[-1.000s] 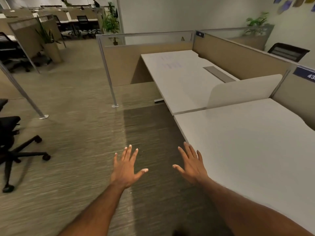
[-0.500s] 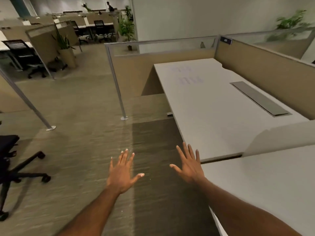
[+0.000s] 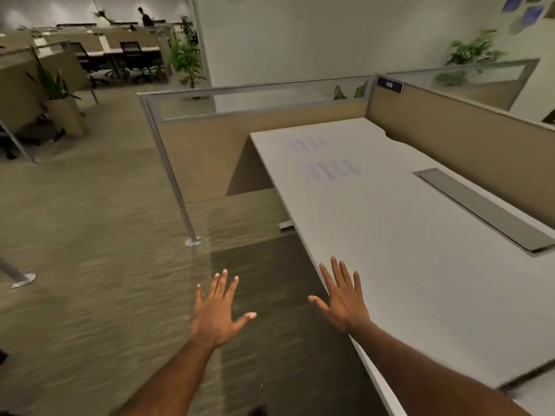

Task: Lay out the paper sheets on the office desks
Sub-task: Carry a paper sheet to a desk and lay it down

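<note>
A white desk (image 3: 420,265) fills the right of the head view. At its far left part lies a white paper sheet (image 3: 327,160) with faint printed lines, hard to tell apart from the desktop. My left hand (image 3: 217,313) is held out flat over the carpet, fingers spread, holding nothing. My right hand (image 3: 342,298) hovers over the desk's near left edge, also spread and holding nothing. Both hands are far short of the sheet.
Tan cubicle partitions (image 3: 450,133) with glass tops enclose the desk at the back and right. A partition post (image 3: 180,187) stands on the carpet to the left. A grey cable tray lid (image 3: 480,208) is set into the desk. Potted plants (image 3: 60,94) and chairs stand further away.
My view has moved forward along the aisle; the far desk with the printed sheet is now close. Both hands stayed spread in front of me, the right now over the desk edge.
</note>
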Motion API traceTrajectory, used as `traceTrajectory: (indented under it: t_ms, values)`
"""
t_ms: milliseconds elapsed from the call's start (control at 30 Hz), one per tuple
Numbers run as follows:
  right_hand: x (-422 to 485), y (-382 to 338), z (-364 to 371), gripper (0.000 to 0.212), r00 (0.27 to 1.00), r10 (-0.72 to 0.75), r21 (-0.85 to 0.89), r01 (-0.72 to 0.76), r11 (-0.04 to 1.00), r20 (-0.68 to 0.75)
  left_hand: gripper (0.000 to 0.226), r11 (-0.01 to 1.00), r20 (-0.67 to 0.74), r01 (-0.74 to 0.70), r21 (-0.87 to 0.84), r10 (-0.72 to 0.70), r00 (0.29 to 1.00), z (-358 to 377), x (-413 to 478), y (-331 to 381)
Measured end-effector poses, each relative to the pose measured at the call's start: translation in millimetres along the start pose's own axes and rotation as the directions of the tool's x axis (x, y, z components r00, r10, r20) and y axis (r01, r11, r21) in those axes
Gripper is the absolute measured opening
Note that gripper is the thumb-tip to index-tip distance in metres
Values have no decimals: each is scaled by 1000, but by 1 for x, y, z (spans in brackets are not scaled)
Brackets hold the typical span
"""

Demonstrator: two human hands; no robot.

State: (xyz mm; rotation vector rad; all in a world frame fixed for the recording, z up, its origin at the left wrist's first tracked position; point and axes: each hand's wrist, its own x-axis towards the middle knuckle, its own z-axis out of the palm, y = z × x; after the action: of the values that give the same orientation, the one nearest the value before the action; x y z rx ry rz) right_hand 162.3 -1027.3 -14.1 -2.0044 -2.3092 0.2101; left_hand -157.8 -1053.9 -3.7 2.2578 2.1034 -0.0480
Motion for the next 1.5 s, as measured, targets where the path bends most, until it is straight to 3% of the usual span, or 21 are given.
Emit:
traceTrajectory:
  t_ms: [300,833,1133,1333,1500]
  values:
    - [146,0,-22,87,979,203,-14,-203,979,-34,108,979,-26,-204,24,204,979,-40,216,-41]
    - [365,68,-26,85,928,372,173,-365,915,-7,110,910,-8,-403,94,406,914,-71,508,5]
    - [418,91,-35,83,855,517,220,-497,839,-41,101,760,19,-648,44,648,761,-76,633,102]
    - [458,102,-28,82,738,675,260,-647,717,-28,90,626,96,-779,-32,778,621,-64,714,159]
    - [484,95,-14,83,644,762,204,-757,621,67,85,648,265,-758,-76,746,611,-51,775,177]
